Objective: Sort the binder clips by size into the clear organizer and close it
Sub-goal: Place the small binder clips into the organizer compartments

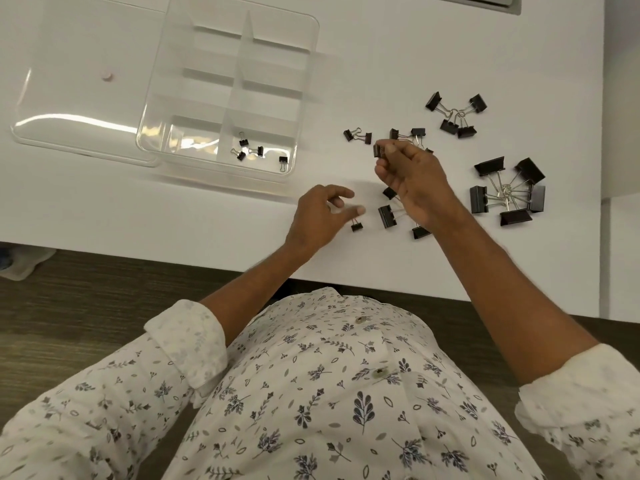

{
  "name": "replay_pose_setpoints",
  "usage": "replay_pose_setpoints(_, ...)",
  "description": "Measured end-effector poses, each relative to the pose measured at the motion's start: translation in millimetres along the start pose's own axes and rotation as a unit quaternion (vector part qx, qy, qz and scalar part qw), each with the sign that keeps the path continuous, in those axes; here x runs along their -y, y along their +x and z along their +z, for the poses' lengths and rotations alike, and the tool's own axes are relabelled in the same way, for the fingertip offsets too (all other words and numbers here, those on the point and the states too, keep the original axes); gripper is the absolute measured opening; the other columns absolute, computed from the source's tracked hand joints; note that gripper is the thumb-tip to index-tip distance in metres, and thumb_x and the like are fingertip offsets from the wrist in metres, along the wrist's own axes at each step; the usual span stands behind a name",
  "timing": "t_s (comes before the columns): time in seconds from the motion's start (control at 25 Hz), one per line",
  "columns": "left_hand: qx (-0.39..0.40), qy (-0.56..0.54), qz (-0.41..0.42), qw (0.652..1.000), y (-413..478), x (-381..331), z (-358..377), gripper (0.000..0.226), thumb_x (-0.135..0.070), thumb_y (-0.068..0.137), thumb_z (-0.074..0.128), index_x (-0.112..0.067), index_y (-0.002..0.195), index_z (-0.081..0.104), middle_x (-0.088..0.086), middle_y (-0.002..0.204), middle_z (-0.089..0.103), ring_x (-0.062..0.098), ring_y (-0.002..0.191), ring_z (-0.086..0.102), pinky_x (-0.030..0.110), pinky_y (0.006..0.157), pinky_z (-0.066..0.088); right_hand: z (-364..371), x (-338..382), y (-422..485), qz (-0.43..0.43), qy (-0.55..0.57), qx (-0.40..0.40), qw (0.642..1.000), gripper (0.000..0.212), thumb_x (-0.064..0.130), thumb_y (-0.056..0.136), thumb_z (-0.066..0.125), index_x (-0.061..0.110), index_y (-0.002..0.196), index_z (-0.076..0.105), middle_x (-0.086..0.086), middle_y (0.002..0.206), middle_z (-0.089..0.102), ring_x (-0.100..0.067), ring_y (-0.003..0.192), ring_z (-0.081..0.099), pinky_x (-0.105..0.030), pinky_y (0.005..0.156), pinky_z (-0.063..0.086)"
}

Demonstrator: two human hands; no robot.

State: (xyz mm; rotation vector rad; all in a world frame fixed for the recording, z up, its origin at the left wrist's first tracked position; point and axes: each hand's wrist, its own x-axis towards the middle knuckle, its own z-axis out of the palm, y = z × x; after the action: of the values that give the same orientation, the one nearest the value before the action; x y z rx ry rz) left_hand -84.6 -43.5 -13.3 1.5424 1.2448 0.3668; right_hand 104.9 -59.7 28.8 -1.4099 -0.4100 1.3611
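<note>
The person's right hand (412, 181) is pinching a small black binder clip (378, 151) between thumb and fingertips and holding it raised above the loose clips on the white table (381, 64). Exactly where the pads are bearing on the clip is too small to tell. The left hand (322, 213) is hovering low with its fingers loosely spread and gripping nothing. Its thumb is just beside another small clip (356, 225) lying on the table, and contact cannot be made out. The clear organizer (211, 81) is lying open to the left, with its lid (79, 91) flat against its left side. A few small clips (258, 151) are sitting in its near right compartment, and the other compartments look bare. To the right, the large clips (505, 188) are lying in a ring with their wire handles crossing at the centre, and a medium cluster (457, 114) is tangled the same way. These clips are probably light, stiff and smooth-sided, with handles that swing freely, so a pinch across the black body seems safer than one on a wire loop. Lifting one from a cluster is likely to drag its neighbours along, so the free hand may be needed to hold them down. The organizer looks thin and light, so it may slide when the lid is being pressed shut.
</note>
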Motion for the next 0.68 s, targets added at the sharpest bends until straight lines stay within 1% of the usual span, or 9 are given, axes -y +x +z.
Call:
replay_pose_setpoints(0.04,0.024,0.055,0.038,0.998,-2.1,4.9,0.9,0.044,-0.041,0.083,0.083,-0.022,0.121,0.073,-0.005,0.101,0.062,-0.001,0.082,0.054,0.003,0.071,0.038,-2.8,-1.3,-6.0,0.017,0.027,-0.006,0.999,0.014,0.012,0.102,0.057,0.005,0.108,0.068,-0.004,0.094,0.064,-0.012,0.083,0.062,-0.022,0.081,0.057)
replay_pose_setpoints(0.12,0.069,0.132,0.085,0.985,-3.8,12.7,4.4,0.047,-0.037,0.084,0.083,-0.023,0.127,0.071,-0.001,0.107,0.059,0.003,0.089,0.052,0.012,0.077,0.039,-8.3,-7.0,-16.3,0.045,0.061,-0.020,0.997,0.013,0.014,0.102,0.058,0.006,0.105,0.068,-0.004,0.094,0.066,-0.015,0.086,0.066,-0.023,0.080,0.058)
replay_pose_setpoints(0.28,0.070,0.187,0.136,0.970,-2.4,19.7,5.2,0.030,-0.036,0.092,0.075,-0.020,0.117,0.077,0.000,0.108,0.057,0.010,0.092,0.056,0.027,0.077,0.047,-15.2,-16.1,-29.5,0.073,0.097,-0.031,0.992,0.012,0.013,0.102,0.058,0.004,0.104,0.065,-0.007,0.094,0.068,-0.022,0.093,0.071,-0.029,0.085,0.060)
replay_pose_setpoints(0.4,0.055,0.175,0.154,0.971,0.0,23.4,3.4,0.025,-0.039,0.095,0.070,-0.018,0.108,0.078,-0.001,0.104,0.059,0.009,0.089,0.056,0.020,0.075,0.044,-16.6,-17.2,-33.4,0.073,0.122,-0.044,0.989,0.012,0.010,0.101,0.058,0.001,0.104,0.065,-0.009,0.090,0.070,-0.022,0.091,0.071,-0.028,0.083,0.060)
replay_pose_setpoints(0.48,0.002,0.099,0.118,0.988,0.0,19.5,3.9,0.026,-0.040,0.098,0.067,-0.016,0.098,0.078,-0.003,0.095,0.063,0.007,0.082,0.055,0.018,0.072,0.042,-16.5,-17.6,-33.9,0.070,0.125,-0.053,0.988,0.012,0.009,0.100,0.059,0.000,0.105,0.065,-0.009,0.090,0.070,-0.021,0.089,0.072,-0.027,0.082,0.060)
replay_pose_setpoints(0.56,-0.035,-0.032,0.004,0.999,-0.9,9.4,2.3,0.031,-0.044,0.099,0.063,-0.016,0.098,0.078,-0.007,0.085,0.065,0.006,0.074,0.053,0.021,0.067,0.041,-15.3,-18.7,-34.3,0.071,0.126,-0.063,0.988,0.012,0.009,0.099,0.061,0.001,0.107,0.065,-0.009,0.091,0.069,-0.020,0.088,0.073,-0.026,0.080,0.060)
replay_pose_setpoints(0.6,-0.026,-0.135,-0.071,0.988,-0.8,0.9,-0.1,0.033,-0.046,0.100,0.061,-0.017,0.101,0.077,-0.008,0.084,0.065,0.006,0.071,0.051,0.020,0.065,0.041,-14.3,-18.5,-34.5,0.074,0.129,-0.065,0.987,0.011,0.008,0.099,0.061,0.001,0.107,0.065,-0.009,0.092,0.069,-0.019,0.087,0.072,-0.025,0.079,0.060)
replay_pose_setpoints(0.64,-0.004,-0.262,-0.137,0.955,-0.3,-8.3,-3.5,0.032,-0.044,0.101,0.060,-0.016,0.104,0.075,-0.008,0.086,0.067,0.006,0.071,0.050,0.018,0.062,0.043,-12.9,-17.9,-34.9,0.078,0.136,-0.063,0.986,0.011,0.008,0.099,0.061,0.002,0.107,0.065,-0.009,0.092,0.068,-0.019,0.087,0.071,-0.025,0.078,0.060)
replay_pose_setpoints(0.68,0.021,-0.385,-0.179,0.905,0.6,-18.0,-8.2,0.030,-0.040,0.102,0.060,-0.013,0.105,0.073,-0.006,0.090,0.068,0.005,0.071,0.052,0.016,0.059,0.045,-11.0,-16.1,-35.1,0.083,0.147,-0.058,0.984,0.011,0.008,0.099,0.060,0.002,0.107,0.065,-0.009,0.092,0.067,-0.017,0.086,0.070,-0.024,0.077,0.060)
